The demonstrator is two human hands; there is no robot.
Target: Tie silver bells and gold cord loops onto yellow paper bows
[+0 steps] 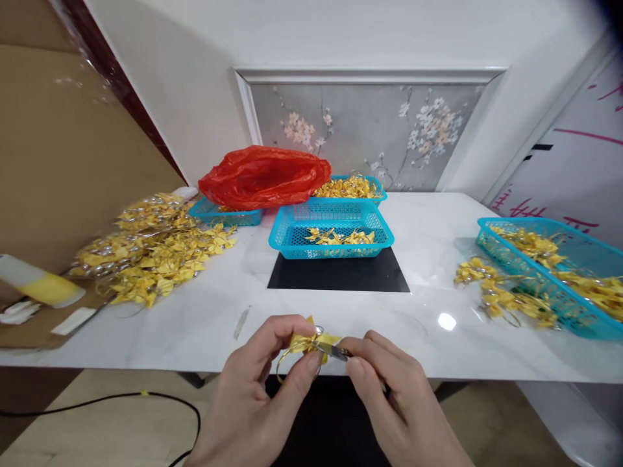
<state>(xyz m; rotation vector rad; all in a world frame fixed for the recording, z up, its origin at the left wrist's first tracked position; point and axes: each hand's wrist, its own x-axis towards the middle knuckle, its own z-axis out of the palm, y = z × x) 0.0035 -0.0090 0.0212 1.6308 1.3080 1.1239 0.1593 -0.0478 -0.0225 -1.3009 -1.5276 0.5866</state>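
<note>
Over the near edge of the table, my left hand (270, 389) pinches a small yellow ribbon bow (300, 342) between thumb and fingers. A thin gold cord loop hangs from the bow, and a small shiny silver piece shows at its upper side. My right hand (389, 383) is closed around a small metal tool with a tapered tip (331, 350); its handle is hidden in my fingers, so its exact kind is unclear. The tip touches the middle of the bow. Ahead of my hands, a blue basket (331, 251) holds several similar yellow bows (341, 237).
On the left lies a heap of yellow bows (165, 259), some in clear plastic, beside a yellow-and-white roll (41, 282). A red plastic bag (263, 178) rests on blue baskets behind. At right, loose bows (506, 295) lie beside another blue basket (540, 275). A black mat (335, 275) lies centrally.
</note>
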